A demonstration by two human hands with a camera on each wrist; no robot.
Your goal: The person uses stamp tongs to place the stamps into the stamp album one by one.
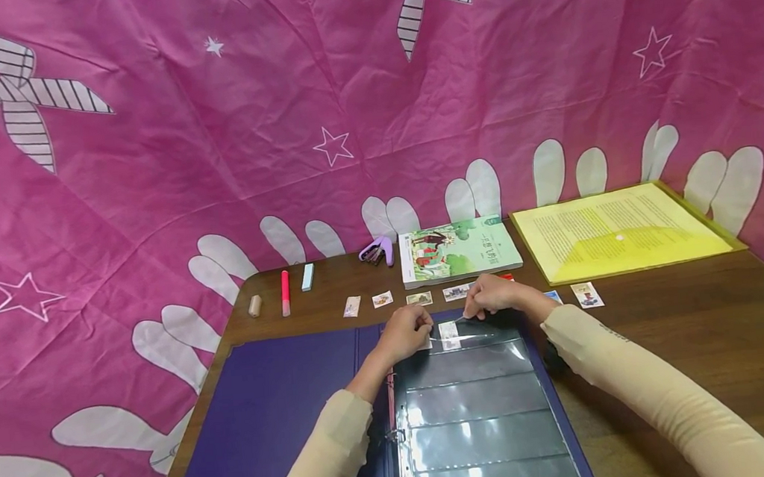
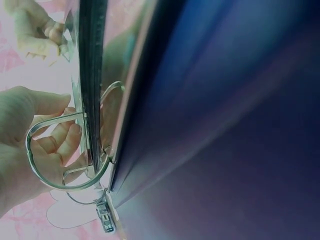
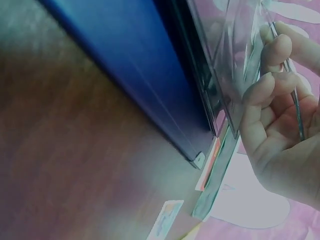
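Note:
A dark blue ring binder [image 1: 281, 411] lies open on the table, with a black page of clear pockets [image 1: 476, 403] on its rings. At the page's top row, my left hand [image 1: 403, 336] pinches the clear pocket film near the ring side. My right hand [image 1: 494, 295] grips thin metal tweezers [image 3: 295, 102], their tips at the top pocket. A small stamp [image 1: 449, 336] sits in that row between the hands. Another stamp [image 1: 425, 343] shows partly under the left fingertips. The binder's metal ring [image 2: 31, 150] stands in front of the left hand in the left wrist view.
Several loose stamps [image 1: 419, 299] lie in a row beyond the binder, one more stamp [image 1: 587, 295] at right. Behind them are a green book [image 1: 463, 247], a yellow folder [image 1: 624, 231], a purple stapler [image 1: 376, 251], a red pen [image 1: 285, 292], a light blue box [image 1: 307, 276] and a tan cylinder [image 1: 255, 305].

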